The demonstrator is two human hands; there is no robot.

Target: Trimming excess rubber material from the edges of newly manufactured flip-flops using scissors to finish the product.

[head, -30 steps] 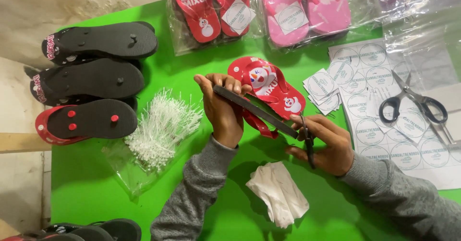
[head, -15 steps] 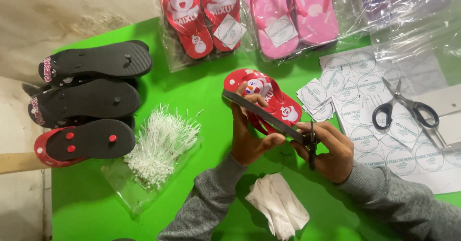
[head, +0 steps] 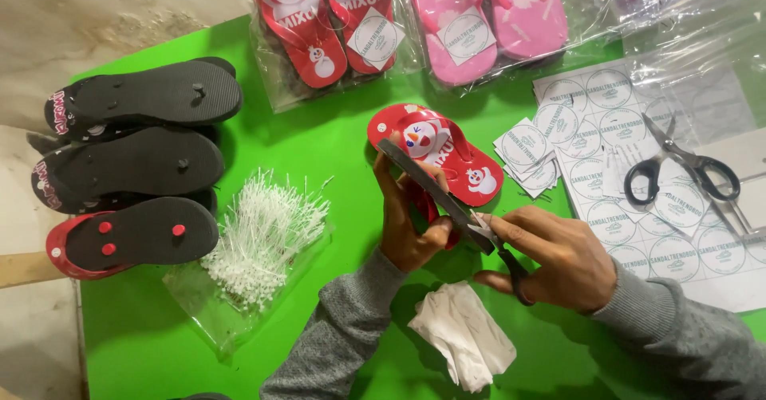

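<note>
My left hand (head: 405, 226) grips a red flip-flop with a black sole (head: 431, 189), held on edge just above the green table. A second red flip-flop with a cartoon print (head: 443, 153) lies flat right behind it. At the heel end of the held flip-flop, my right hand (head: 550, 258) holds a small dark-handled tool (head: 501, 250) against its edge; what the tool is, I cannot tell. A crumpled white cloth (head: 463, 332) lies on the table under both wrists.
Three flip-flops lie sole-up in a stack at the left (head: 140, 165). A clear bag of white plastic tag pins (head: 259, 240) sits beside them. Bagged red (head: 327, 17) and pink (head: 487, 17) flip-flops line the far edge. Scissors (head: 678, 169) rest on round-label sheets (head: 638, 185) at right.
My left hand has slid from over the top of the held flip-flop to gripping it from below. The flip-flop has tilted more on edge; my right hand stays at its heel.
</note>
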